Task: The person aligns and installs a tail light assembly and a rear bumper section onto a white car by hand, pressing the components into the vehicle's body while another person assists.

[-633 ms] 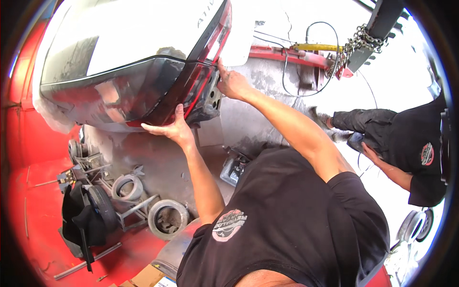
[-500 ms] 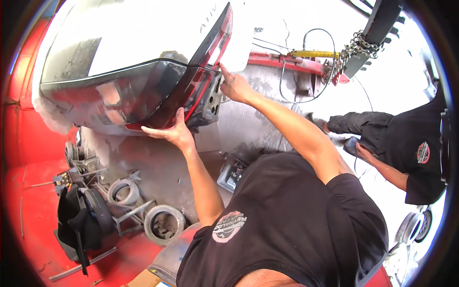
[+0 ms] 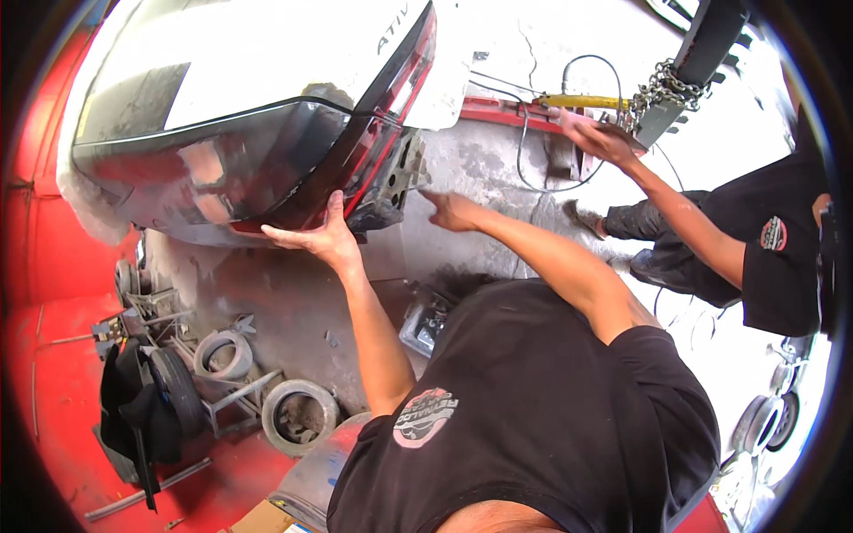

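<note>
A red and dark tail light [image 3: 346,169] lies along the rear corner of the car [image 3: 258,71]. My left hand [image 3: 327,240] cups the lower corner of this light, thumb upright along its edge and fingers stretched left beneath it. To the right, apart from the car, my right hand [image 3: 458,213] points with its index finger out and the others curled, holding nothing. Its fingertip is near a dark bracket with holes [image 3: 391,191] beside the light. Grey patches mark the dark bumper [image 3: 204,178].
A co-worker [image 3: 777,258] stands at the right with a hand [image 3: 600,142] raised. Behind are a red beam [image 3: 498,111], a chain [image 3: 662,93] on a dark post and a looped cable. Tyres [image 3: 300,417] and metal frames lie at lower left.
My right hand has come off the tail light and moved down and right. The co-worker's hand has risen from a dark device held low. My left hand stays at the light.
</note>
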Tool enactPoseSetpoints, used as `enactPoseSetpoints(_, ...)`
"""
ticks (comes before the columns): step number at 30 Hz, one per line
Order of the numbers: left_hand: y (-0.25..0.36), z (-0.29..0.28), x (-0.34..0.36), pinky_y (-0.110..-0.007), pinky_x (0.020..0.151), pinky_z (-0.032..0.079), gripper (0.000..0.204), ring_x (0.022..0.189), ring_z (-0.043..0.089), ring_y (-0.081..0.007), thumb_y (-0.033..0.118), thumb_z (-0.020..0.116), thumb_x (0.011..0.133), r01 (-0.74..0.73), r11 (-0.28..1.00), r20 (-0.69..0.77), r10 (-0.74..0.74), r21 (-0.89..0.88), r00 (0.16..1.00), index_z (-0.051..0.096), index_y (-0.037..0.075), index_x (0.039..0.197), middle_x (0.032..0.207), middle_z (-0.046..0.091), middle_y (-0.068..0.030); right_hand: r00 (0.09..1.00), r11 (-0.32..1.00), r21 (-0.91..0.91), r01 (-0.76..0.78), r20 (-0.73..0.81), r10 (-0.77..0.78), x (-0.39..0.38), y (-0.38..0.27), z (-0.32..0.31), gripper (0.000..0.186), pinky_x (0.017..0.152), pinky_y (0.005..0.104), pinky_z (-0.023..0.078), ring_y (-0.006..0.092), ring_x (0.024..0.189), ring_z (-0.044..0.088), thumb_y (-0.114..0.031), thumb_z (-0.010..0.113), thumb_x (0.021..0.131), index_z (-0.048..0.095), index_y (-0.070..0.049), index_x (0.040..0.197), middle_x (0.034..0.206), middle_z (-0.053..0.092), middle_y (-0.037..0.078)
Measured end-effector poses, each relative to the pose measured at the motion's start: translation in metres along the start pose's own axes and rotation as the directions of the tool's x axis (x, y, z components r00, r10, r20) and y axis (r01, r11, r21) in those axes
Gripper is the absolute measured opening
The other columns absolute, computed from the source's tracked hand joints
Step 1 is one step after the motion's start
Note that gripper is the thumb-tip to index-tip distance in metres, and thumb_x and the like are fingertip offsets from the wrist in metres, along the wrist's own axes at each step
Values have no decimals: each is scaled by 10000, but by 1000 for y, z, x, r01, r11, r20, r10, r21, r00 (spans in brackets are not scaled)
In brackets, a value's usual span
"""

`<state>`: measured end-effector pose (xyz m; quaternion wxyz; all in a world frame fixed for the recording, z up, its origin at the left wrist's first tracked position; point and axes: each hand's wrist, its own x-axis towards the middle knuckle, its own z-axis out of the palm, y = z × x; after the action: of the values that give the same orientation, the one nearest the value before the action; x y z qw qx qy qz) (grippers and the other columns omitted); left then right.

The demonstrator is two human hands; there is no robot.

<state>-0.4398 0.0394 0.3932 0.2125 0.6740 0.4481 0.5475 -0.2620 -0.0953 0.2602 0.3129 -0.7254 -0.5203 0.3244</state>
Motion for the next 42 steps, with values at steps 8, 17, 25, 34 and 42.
enactPoseSetpoints(8,-2,2,2,-596,1243,102,1442,1527,83,-471,384,981,652,-10,1000,-5,10,2,1000,-19,-26,1606,1626,37,-346,949,989,-125,-84,293,118,-62,130,57,630,1106,453,438,420,1292,558,-360,641,882,581,-24,1412,1417,570,262)
enactPoseSetpoints(17,0,2,4,-615,1231,150,1482,1524,79,-479,388,1000,609,14,1000,-15,-14,-21,1000,-20,34,1625,1618,36,-349,971,975,-178,-133,175,165,-77,165,46,585,1051,418,486,380,1180,649,-357,641,877,633,-16,1352,1364,611,258)
enactPoseSetpoints(25,-6,1,4,-629,1225,159,1498,1512,77,-508,466,992,588,-21,999,-44,20,-35,999,-1,40,1626,1606,47,-372,995,987,155,-52,87,39,-37,4,-1,744,944,435,529,364,1055,712,-307,634,881,422,2,1524,1055,730,276)
enactPoseSetpoints(34,8,-2,2,-629,1215,185,1505,1515,84,-519,447,997,592,33,994,-24,-36,-104,999,-17,45,1629,1615,-7,-380,967,788,568,238,-217,-135,-9,-138,-32,1036,993,405,516,378,1344,544,-316,675,952,-49,-8,1628,1582,356,326)
enactPoseSetpoints(42,-2,-7,2,-593,1244,56,1316,1552,-17,-456,467,877,781,66,980,-5,-68,-187,998,-28,22,1627,1661,-7,-325,989,672,729,129,-141,-36,-8,-156,-32,1076,877,341,550,314,1257,587,-403,661,986,-104,35,1603,1593,329,327)
